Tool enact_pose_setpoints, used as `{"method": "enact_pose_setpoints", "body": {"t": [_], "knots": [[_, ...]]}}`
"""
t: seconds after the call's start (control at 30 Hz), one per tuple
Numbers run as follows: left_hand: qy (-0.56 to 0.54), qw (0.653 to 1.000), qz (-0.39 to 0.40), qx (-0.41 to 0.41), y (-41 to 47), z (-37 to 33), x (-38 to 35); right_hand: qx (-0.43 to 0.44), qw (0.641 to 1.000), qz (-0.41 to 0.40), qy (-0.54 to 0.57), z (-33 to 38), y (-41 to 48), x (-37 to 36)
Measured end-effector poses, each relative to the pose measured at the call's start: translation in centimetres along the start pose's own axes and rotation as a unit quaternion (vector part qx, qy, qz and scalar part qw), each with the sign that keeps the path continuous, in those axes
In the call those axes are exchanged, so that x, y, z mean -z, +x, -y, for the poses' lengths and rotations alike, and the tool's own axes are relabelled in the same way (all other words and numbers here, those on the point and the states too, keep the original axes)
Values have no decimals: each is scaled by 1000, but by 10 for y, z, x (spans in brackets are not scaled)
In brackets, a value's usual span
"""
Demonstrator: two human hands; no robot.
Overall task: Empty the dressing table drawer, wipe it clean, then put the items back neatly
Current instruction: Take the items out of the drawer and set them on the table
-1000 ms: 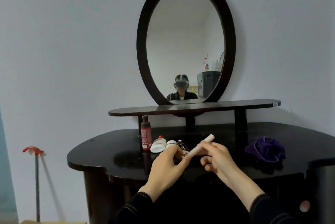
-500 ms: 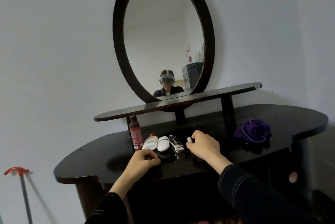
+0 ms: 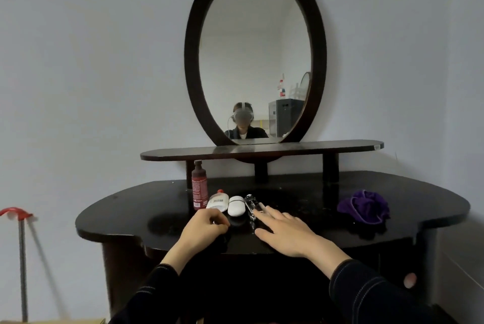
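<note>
On the black dressing table top [image 3: 125,216] a row of items lies in front of me: a dark red bottle [image 3: 199,187] standing upright, a white tube with a red cap [image 3: 217,201], a white oval case [image 3: 236,205] and a silver nail clipper [image 3: 251,205]. My right hand [image 3: 285,232] rests flat on the top beside the clipper, fingers straight; a pale stick tip [image 3: 262,205] shows by its fingertips. My left hand [image 3: 207,226] sits curled on the top just before the tube, with a small glint at its fingers that I cannot identify. The drawer is hidden in the dark below the top.
A crumpled purple cloth [image 3: 364,205] lies on the right of the top. A narrow raised shelf [image 3: 340,146] and an oval mirror [image 3: 255,56] stand behind the items. A red-handled pole [image 3: 21,245] leans by the wall at the left. A pink knob [image 3: 410,280] shows low right.
Both hands came down from holding the pale stick in the air. The right hand laid it beside the clipper and opened flat; the left hand curled onto the top.
</note>
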State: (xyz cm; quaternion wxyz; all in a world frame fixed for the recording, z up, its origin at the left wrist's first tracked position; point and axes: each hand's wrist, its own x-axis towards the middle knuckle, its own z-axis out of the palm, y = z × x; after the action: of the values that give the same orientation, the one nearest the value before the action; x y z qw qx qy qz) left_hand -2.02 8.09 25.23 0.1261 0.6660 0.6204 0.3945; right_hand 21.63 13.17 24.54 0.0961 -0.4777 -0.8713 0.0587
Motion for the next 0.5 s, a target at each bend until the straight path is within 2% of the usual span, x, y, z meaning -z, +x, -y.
{"method": "enact_pose_setpoints", "body": {"t": [0.1,0.27,0.5], "knots": [[10,1000,-4,-6,0,1,0,-13,1000,29,2,3,12,2],[16,1000,-17,-14,-1,2,-2,-24,999,19,15,11,26,-1],[-19,996,-87,-8,-13,-1,-4,-74,988,-111,75,10,0,-1]]}}
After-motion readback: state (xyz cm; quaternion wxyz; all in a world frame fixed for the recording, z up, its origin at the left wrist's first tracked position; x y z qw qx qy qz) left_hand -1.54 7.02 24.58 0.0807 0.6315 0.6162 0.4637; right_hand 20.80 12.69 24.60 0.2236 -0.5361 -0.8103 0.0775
